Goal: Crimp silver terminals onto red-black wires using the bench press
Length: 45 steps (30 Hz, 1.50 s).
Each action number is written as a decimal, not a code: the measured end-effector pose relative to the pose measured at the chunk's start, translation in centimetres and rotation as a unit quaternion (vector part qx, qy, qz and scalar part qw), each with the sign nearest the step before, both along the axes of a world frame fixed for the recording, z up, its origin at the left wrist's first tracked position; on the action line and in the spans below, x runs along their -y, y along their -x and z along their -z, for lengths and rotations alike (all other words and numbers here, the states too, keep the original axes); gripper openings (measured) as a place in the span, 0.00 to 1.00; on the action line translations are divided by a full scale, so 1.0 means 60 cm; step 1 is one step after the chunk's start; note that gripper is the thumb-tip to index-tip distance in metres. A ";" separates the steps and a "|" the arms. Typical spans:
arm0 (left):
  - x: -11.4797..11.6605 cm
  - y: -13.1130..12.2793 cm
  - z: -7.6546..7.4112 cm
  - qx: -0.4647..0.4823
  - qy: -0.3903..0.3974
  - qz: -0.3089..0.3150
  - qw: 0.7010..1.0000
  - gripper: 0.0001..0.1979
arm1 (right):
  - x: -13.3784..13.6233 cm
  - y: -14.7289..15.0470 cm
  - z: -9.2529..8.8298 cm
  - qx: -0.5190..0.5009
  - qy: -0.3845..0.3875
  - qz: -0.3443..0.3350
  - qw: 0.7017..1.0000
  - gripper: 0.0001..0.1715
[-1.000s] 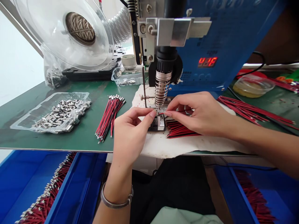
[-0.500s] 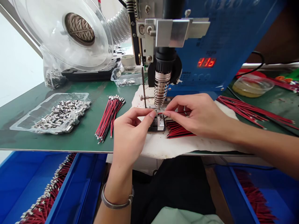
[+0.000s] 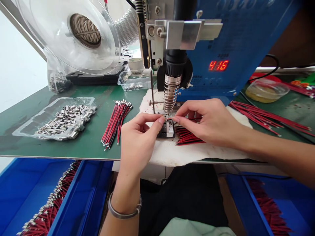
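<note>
The left hand (image 3: pixel 137 141) and the right hand (image 3: pixel 209 123) meet fingertip to fingertip just under the coil-wrapped hot-air nozzle (image 3: pixel 171 93). This is near the middle of the workbench (image 3: pixel 93 144), close to its front edge. A short red wire (image 3: pixel 169 119) spans the small gap between them. The right thumb and forefinger are pinched on one end, and the left thumb and forefinger are closed on the other. Whether the left hand also holds a small part is too small to tell.

The wire hangs just above a small metal fixture (image 3: pixel 168 130), which sits on a white cloth (image 3: pixel 172 152). A pile of red-and-black wires (image 3: pixel 189 137) lies on the cloth under the right hand. A second bundle of wires (image 3: pixel 116 122) lies on the green top left of the cloth. Farther toward the left edge is a clear bag of metal terminals (image 3: pixel 62 119). Longer red wires (image 3: pixel 265 118) fan out toward the right edge. Behind the nozzle, the blue machine (image 3: pixel 241 39) shows a red display (image 3: pixel 218 65). A bracelet (image 3: pixel 124 211) circles the left wrist.
</note>
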State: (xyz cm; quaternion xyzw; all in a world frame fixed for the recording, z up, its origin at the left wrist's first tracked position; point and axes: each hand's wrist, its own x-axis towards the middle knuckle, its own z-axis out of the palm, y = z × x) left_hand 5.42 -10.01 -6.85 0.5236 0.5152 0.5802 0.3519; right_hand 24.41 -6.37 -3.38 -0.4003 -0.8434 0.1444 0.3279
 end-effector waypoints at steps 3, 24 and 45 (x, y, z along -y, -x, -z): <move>0.001 -0.001 0.000 0.000 -0.007 0.001 1.000 0.10 | 0.001 0.000 -0.001 0.000 0.006 0.002 1.000 0.08; 0.003 0.000 -0.001 -0.012 0.005 -0.007 1.000 0.11 | 0.000 0.000 0.000 -0.003 0.005 0.002 1.000 0.08; 0.001 0.000 0.002 -0.015 -0.008 -0.008 1.000 0.12 | 0.000 0.001 0.001 0.001 -0.002 0.002 1.000 0.08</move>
